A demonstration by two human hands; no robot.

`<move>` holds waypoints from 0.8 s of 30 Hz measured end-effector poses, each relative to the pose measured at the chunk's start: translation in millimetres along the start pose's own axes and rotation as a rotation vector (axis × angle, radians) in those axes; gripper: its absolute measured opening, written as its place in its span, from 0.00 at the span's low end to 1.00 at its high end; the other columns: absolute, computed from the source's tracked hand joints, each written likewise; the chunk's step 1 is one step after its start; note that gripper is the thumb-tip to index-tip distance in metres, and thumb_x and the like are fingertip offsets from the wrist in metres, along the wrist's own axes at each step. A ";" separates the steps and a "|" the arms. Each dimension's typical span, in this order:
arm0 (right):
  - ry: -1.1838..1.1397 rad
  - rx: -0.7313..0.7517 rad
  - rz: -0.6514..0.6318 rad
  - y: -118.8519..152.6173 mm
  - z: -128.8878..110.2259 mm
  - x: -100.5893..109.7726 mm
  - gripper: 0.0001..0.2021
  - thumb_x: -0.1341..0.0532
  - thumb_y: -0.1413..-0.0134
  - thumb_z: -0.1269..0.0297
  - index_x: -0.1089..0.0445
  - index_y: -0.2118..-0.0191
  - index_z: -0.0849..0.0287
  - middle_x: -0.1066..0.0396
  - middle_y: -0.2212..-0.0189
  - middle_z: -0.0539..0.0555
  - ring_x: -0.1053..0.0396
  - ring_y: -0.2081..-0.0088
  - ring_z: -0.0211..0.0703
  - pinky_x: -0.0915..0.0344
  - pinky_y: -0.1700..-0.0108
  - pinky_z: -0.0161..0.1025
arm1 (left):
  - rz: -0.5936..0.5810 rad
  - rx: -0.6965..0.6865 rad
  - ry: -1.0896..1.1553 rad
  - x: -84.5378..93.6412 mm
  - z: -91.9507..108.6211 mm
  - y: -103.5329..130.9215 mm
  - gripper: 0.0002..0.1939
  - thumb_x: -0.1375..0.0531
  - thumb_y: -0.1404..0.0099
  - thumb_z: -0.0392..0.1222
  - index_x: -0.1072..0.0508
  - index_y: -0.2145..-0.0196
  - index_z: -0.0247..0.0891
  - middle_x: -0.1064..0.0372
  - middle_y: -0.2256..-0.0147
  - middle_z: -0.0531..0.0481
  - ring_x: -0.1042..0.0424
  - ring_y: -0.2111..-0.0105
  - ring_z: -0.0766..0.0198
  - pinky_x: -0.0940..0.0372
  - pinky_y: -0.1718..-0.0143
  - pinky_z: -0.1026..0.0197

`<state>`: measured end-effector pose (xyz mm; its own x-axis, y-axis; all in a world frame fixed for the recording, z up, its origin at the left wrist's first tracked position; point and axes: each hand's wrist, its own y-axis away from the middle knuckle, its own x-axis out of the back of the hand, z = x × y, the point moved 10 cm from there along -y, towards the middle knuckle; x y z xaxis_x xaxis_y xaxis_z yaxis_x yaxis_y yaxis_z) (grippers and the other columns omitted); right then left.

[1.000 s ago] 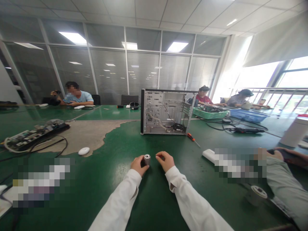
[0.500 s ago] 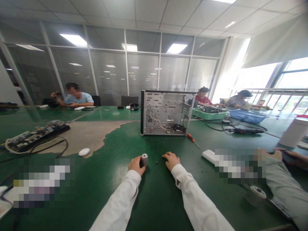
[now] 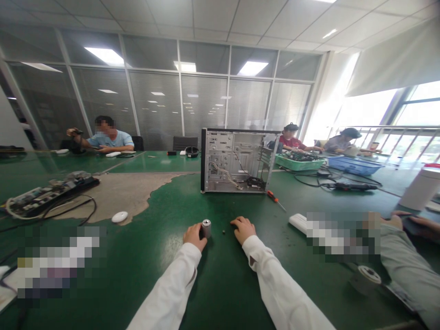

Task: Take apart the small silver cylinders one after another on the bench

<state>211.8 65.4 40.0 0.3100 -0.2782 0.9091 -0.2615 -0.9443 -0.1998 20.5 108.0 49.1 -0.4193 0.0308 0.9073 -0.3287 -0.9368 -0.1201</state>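
Note:
My left hand (image 3: 194, 237) is wrapped round the side of a small silvery metal cylinder (image 3: 206, 228), which stands upright on the green table (image 3: 220, 284). To the right of the cylinder lies a tiny dark part (image 3: 223, 232). My right hand (image 3: 243, 230) rests on the table just right of that part, palm down, fingers spread a little and holding nothing. Beyond both hands an open computer case (image 3: 237, 160) stands upright, showing its metal frame and loose cables inside.
An orange screwdriver (image 3: 275, 200) lies by the case. A white disc (image 3: 120, 217) and a power strip with cables (image 3: 51, 195) are at left. Right: a white bar (image 3: 298, 222), another cylinder (image 3: 367, 279) and a person's sleeve (image 3: 405, 256). Baskets (image 3: 355, 166) and people are farther back.
My right hand has shifted very slightly left. My left hand stays round the cylinder. At the far left, a seated person's raised hand has moved outward.

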 end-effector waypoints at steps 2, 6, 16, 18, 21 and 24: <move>-0.001 0.006 0.000 0.2 -1.0 -0.3 0.19 0.49 0.60 0.74 0.35 0.60 0.50 0.39 0.58 0.52 0.46 0.55 0.44 0.49 0.60 0.41 | 0.000 -0.007 -0.002 -0.2 0.4 -0.1 0.23 0.45 0.54 0.35 0.39 0.57 0.39 0.37 0.56 0.49 0.41 0.54 0.58 0.45 0.57 0.59; 0.010 0.010 -0.003 -0.2 -2.0 -1.6 0.19 0.49 0.60 0.73 0.35 0.60 0.50 0.39 0.58 0.53 0.46 0.56 0.44 0.49 0.60 0.41 | -0.008 -0.012 0.005 -1.5 -0.6 -0.7 0.23 0.45 0.53 0.36 0.39 0.57 0.41 0.37 0.56 0.50 0.41 0.54 0.58 0.46 0.57 0.59; -0.027 0.014 0.024 0.3 -2.0 1.9 0.20 0.49 0.61 0.75 0.35 0.59 0.52 0.38 0.58 0.53 0.44 0.55 0.45 0.47 0.59 0.42 | -0.002 -0.023 -0.013 -4.3 -1.0 -1.8 0.23 0.47 0.53 0.36 0.39 0.56 0.40 0.37 0.56 0.49 0.41 0.54 0.58 0.45 0.57 0.59; -0.094 0.016 0.088 1.9 -4.9 9.0 0.21 0.49 0.62 0.75 0.36 0.58 0.54 0.38 0.59 0.54 0.42 0.56 0.44 0.46 0.59 0.40 | 0.001 -0.021 -0.008 -3.8 -1.0 -1.7 0.23 0.47 0.53 0.36 0.39 0.56 0.40 0.37 0.56 0.49 0.42 0.54 0.57 0.45 0.57 0.58; -0.253 0.111 0.202 10.1 -24.1 21.8 0.21 0.49 0.60 0.74 0.38 0.56 0.57 0.39 0.59 0.55 0.39 0.60 0.40 0.43 0.59 0.39 | 0.010 -0.028 -0.002 -2.0 -0.1 -1.7 0.22 0.47 0.53 0.35 0.38 0.56 0.41 0.37 0.56 0.49 0.41 0.55 0.58 0.45 0.58 0.58; -0.423 0.282 0.205 24.5 -57.8 22.9 0.23 0.48 0.59 0.71 0.44 0.52 0.58 0.39 0.60 0.55 0.38 0.63 0.39 0.41 0.59 0.39 | 0.003 -0.083 -0.002 -2.1 5.9 -1.1 0.20 0.48 0.53 0.33 0.35 0.59 0.41 0.35 0.60 0.50 0.40 0.57 0.59 0.44 0.60 0.60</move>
<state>159.6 46.0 77.0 0.6345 -0.4527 0.6265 -0.1177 -0.8577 -0.5005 26.8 107.0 49.7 -0.4185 0.0270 0.9078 -0.3964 -0.9048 -0.1558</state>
